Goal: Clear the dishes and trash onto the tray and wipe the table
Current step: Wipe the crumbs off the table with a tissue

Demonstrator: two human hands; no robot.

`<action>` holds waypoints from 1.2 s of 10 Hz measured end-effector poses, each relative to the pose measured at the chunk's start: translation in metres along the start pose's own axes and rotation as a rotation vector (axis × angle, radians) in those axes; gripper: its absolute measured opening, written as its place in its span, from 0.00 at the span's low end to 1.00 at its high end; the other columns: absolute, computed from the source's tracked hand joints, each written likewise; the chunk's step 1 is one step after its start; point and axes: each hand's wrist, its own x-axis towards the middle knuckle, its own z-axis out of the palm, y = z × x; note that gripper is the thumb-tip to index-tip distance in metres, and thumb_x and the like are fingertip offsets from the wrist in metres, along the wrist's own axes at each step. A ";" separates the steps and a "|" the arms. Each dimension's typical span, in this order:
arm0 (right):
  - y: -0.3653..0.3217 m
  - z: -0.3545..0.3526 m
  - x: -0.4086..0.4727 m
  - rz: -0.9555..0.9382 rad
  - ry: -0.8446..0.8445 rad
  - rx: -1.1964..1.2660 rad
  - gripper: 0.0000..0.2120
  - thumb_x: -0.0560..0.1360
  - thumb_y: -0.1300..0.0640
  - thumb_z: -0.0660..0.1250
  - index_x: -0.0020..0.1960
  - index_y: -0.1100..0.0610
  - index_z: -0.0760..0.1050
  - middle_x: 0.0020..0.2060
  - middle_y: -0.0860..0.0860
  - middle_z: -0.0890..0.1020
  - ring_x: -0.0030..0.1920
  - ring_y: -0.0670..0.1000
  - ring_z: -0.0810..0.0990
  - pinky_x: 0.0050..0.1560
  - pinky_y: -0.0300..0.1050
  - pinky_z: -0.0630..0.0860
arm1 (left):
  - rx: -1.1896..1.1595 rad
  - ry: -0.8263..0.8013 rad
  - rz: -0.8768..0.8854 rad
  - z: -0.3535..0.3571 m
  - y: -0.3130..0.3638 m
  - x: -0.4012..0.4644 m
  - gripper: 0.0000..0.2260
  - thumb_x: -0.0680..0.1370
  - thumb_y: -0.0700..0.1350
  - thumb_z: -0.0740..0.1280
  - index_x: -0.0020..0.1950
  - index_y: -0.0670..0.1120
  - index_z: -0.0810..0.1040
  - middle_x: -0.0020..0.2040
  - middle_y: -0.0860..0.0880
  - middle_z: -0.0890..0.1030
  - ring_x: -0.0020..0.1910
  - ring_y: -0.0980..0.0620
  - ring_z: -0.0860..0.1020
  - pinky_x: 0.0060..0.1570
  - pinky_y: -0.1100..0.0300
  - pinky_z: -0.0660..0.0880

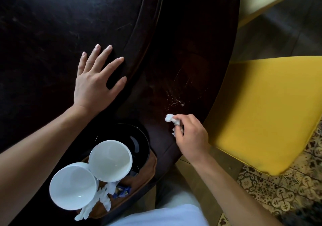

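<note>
Tray (pixel 148 173) at the table's near edge carries two white bowls (pixel 73 187), black plate (pixel 139 138), trash | your right hand (pixel 191 135) pinches a crumpled tissue (pixel 169 117) | left hand (pixel 94 81) flat, empty | wiping underway; next, sweep the crumbs (pixel 177 102) beyond.

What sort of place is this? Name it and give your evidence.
Probably a restaurant or café dining area. A large dark round table has a raised central turntable, yellow padded chairs stand beside it on patterned floor tiles, and used bowls sit stacked on a tray.
</note>
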 end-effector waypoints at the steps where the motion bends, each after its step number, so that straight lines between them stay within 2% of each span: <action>1: 0.016 -0.016 0.027 0.110 0.144 0.082 0.13 0.73 0.62 0.71 0.56 0.52 0.82 0.44 0.48 0.79 0.38 0.45 0.73 0.39 0.39 0.68 | -0.001 -0.003 0.000 0.001 0.000 -0.001 0.23 0.83 0.57 0.66 0.76 0.51 0.74 0.82 0.47 0.65 0.84 0.44 0.58 0.81 0.39 0.51; 2: 0.044 -0.043 0.064 0.227 0.307 0.075 0.12 0.73 0.62 0.70 0.55 0.54 0.82 0.42 0.51 0.79 0.38 0.50 0.75 0.39 0.42 0.66 | -0.004 0.002 0.003 0.000 -0.001 0.000 0.23 0.83 0.56 0.66 0.76 0.51 0.74 0.82 0.47 0.65 0.83 0.44 0.58 0.81 0.39 0.51; 3: 0.061 -0.052 0.089 0.293 0.311 0.010 0.12 0.75 0.60 0.70 0.58 0.54 0.82 0.45 0.52 0.81 0.42 0.52 0.77 0.41 0.40 0.67 | -0.007 -0.001 -0.005 0.000 0.000 0.000 0.23 0.83 0.57 0.66 0.76 0.51 0.74 0.82 0.47 0.65 0.84 0.44 0.58 0.81 0.39 0.51; 4: 0.052 -0.040 0.087 0.263 0.259 -0.025 0.12 0.76 0.59 0.70 0.60 0.53 0.81 0.47 0.52 0.81 0.43 0.53 0.79 0.41 0.40 0.67 | -0.004 0.000 0.000 0.000 -0.001 0.000 0.23 0.83 0.57 0.66 0.76 0.51 0.74 0.82 0.47 0.65 0.83 0.44 0.58 0.81 0.38 0.52; 5: 0.028 -0.021 0.063 0.150 0.213 -0.019 0.12 0.76 0.59 0.69 0.59 0.52 0.81 0.47 0.51 0.81 0.41 0.54 0.80 0.39 0.40 0.68 | -0.005 0.000 0.000 0.000 -0.001 0.001 0.23 0.83 0.57 0.66 0.76 0.51 0.75 0.82 0.47 0.66 0.83 0.43 0.58 0.81 0.38 0.52; 7: -0.008 0.008 0.022 -0.051 0.063 0.021 0.12 0.76 0.61 0.71 0.58 0.53 0.82 0.46 0.49 0.80 0.45 0.50 0.80 0.42 0.40 0.75 | -0.006 0.002 0.001 0.000 -0.001 0.001 0.23 0.83 0.57 0.66 0.76 0.51 0.75 0.82 0.47 0.66 0.83 0.44 0.58 0.81 0.38 0.52; 8: -0.004 0.000 0.036 -0.064 0.053 0.074 0.10 0.76 0.59 0.71 0.56 0.53 0.83 0.44 0.48 0.81 0.42 0.50 0.79 0.41 0.44 0.74 | -0.005 -0.001 0.000 0.000 -0.001 0.001 0.23 0.83 0.57 0.66 0.76 0.51 0.75 0.82 0.47 0.65 0.84 0.44 0.58 0.81 0.38 0.52; 9: 0.010 -0.023 0.082 0.000 0.180 0.103 0.09 0.75 0.57 0.69 0.55 0.52 0.83 0.43 0.49 0.80 0.38 0.51 0.78 0.40 0.45 0.74 | -0.007 0.004 0.006 0.000 -0.001 0.001 0.23 0.83 0.57 0.66 0.76 0.51 0.75 0.82 0.47 0.66 0.83 0.43 0.58 0.81 0.38 0.52; 10: 0.019 -0.044 0.134 0.042 0.268 0.068 0.10 0.76 0.57 0.69 0.55 0.52 0.83 0.44 0.49 0.80 0.39 0.48 0.77 0.38 0.41 0.70 | -0.010 0.006 0.010 0.000 -0.001 0.001 0.23 0.83 0.56 0.66 0.76 0.51 0.75 0.82 0.46 0.66 0.83 0.43 0.58 0.81 0.38 0.52; 11: 0.021 -0.054 0.173 0.040 0.264 0.018 0.11 0.77 0.56 0.68 0.58 0.52 0.82 0.47 0.50 0.81 0.43 0.45 0.75 0.41 0.38 0.68 | -0.010 0.007 0.010 0.000 -0.001 0.000 0.23 0.83 0.56 0.67 0.76 0.51 0.75 0.82 0.46 0.66 0.83 0.43 0.58 0.81 0.38 0.52; 12: 0.020 -0.053 0.192 0.008 0.212 -0.026 0.12 0.79 0.55 0.66 0.61 0.52 0.81 0.51 0.51 0.81 0.45 0.44 0.74 0.43 0.39 0.71 | -0.008 0.008 0.009 0.000 -0.002 0.000 0.23 0.83 0.56 0.67 0.76 0.51 0.75 0.82 0.46 0.66 0.83 0.43 0.58 0.81 0.38 0.52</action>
